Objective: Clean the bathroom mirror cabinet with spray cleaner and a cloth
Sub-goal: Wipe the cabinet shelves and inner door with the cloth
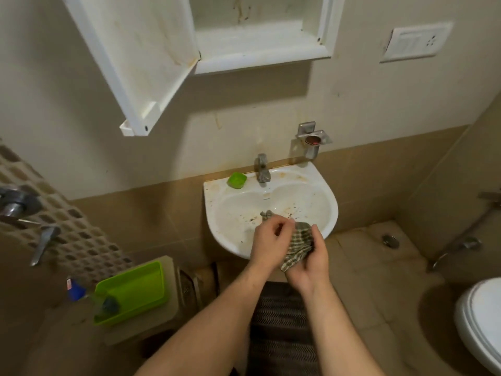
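Observation:
A checked green-and-white cloth (299, 244) is bunched between both hands over the front rim of the white sink (217, 213). My left hand (268, 237) grips its upper end and my right hand (309, 264) holds its lower end. Above, the white mirror cabinet (260, 47) hangs on the wall, stained inside, with its door (132, 58) swung open to the left. A blue spray bottle (74, 289) stands blurred at the lower left beside a green tray.
A tap (261, 169) and a green soap dish (236, 180) sit on the sink's back edge. A metal holder (311, 138) is on the wall. A green tray (132, 291) rests lower left, a toilet (479, 316) lower right, a dark mat (282, 335) underfoot.

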Motion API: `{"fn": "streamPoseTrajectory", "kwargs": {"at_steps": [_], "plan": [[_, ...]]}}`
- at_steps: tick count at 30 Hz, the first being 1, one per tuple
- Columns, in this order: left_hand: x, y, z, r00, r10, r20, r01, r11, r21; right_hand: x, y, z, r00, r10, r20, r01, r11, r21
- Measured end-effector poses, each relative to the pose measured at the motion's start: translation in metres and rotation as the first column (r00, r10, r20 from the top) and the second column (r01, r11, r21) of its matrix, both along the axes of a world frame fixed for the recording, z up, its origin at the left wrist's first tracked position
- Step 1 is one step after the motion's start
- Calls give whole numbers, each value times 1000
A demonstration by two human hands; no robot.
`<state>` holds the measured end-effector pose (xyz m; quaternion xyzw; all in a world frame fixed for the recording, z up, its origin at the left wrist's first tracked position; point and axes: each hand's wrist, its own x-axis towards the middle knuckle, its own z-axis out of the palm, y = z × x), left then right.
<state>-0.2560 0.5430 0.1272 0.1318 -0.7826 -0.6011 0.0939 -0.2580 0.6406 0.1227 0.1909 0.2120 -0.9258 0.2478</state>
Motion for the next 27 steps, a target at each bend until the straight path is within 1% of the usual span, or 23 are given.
{"fn": "streamPoseTrajectory", "kwargs": {"at_steps": [1,2,3,4,5,6,7,8,9,10,11,12,15,17,19,21,24,26,27], "plan": [[-6,-1,3,992,126,-31,-126,992,-1,-6,0,3,1000,1,-15,-1,1000,0],[-13,-4,5,970,242,-29,-243,970,-25,-13,0,6,1000,0,-31,0,1000,14],[-19,-8,7,948,320,12,-319,947,-33,-20,-1,8,999,2,-47,-1,1000,27],[-28,-12,8,940,330,87,-332,943,14,-28,-1,11,999,6,-53,-4,999,37],[-39,-16,10,943,276,188,-305,940,152,-36,-1,14,999,14,-50,-12,999,44],[-49,-18,11,949,176,260,-268,886,378,-43,0,16,999,24,-43,-21,998,52],[-60,-20,12,959,72,276,-231,762,605,-53,0,20,999,29,-45,-26,998,58],[-65,-20,16,967,12,256,-207,629,749,-61,1,26,998,39,-42,-36,997,70],[-73,-18,20,975,-25,220,-174,532,829,-69,0,32,998,50,-42,-46,996,82],[-86,-16,25,979,-26,204,-165,492,855,-80,0,40,996,62,-61,-55,992,110],[-94,-14,29,982,-11,190,-162,475,865,-86,-2,46,995,61,-79,-51,990,129],[-109,-11,37,982,28,189,-179,482,858,-97,0,55,993,50,-104,-35,989,147],[-145,-8,63,984,109,138,-175,552,815,-120,1,80,985,-12,-173,31,994,107],[-160,-5,83,993,112,37,-101,648,755,-132,-3,98,967,-11,-254,37,994,99],[-172,-4,108,995,73,-71,-6,736,677,-147,-5,115,953,-30,-303,96,974,204],[-189,-7,140,981,69,-183,62,780,622,-168,-12,144,917,-53,-396,187,933,308],[-223,-17,204,920,130,-370,110,819,562,-209,-26,207,819,-80,-568,350,855,383],[-238,-28,259,842,132,-523,157,867,472,-235,-33,266,696,-44,-717,440,815,377],[-246,-36,300,771,153,-618,153,898,413,-251,-39,311,587,-22,-809,503,792,344]]}}
